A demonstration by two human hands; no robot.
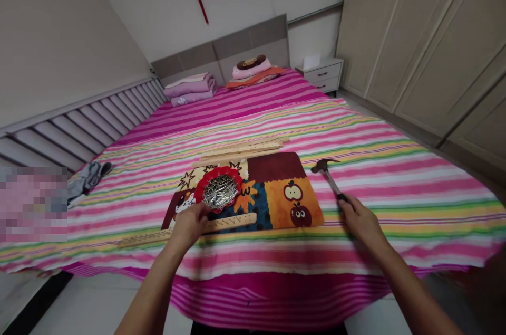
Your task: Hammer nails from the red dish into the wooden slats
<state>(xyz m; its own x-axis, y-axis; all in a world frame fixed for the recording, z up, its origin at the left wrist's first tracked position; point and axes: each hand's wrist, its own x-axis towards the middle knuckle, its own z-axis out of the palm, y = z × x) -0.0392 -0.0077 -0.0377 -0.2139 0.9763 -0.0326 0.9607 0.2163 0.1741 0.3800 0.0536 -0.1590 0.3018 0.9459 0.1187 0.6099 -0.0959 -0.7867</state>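
Observation:
My left hand (pixel 190 224) rests on a long wooden strip (pixel 233 221) lying across the front of a colourful patchwork mat (pixel 276 187), fingers curled over it. Just beyond it a red dish (pixel 203 183) holds a heap of metal nails (pixel 219 191). My right hand (pixel 358 219) is closed round the handle of a hammer (pixel 328 174), whose head lies on the striped bedspread to the right of the mat. Several more wooden strips (pixel 241 150) lie behind the mat.
The striped bed (pixel 395 166) fills the view, with folded bedding (pixel 192 89) and pillows (pixel 253 71) at its head. Grey cloth (pixel 89 176) lies at the left edge. A nightstand (pixel 322 74) and wardrobe (pixel 427 34) stand on the right.

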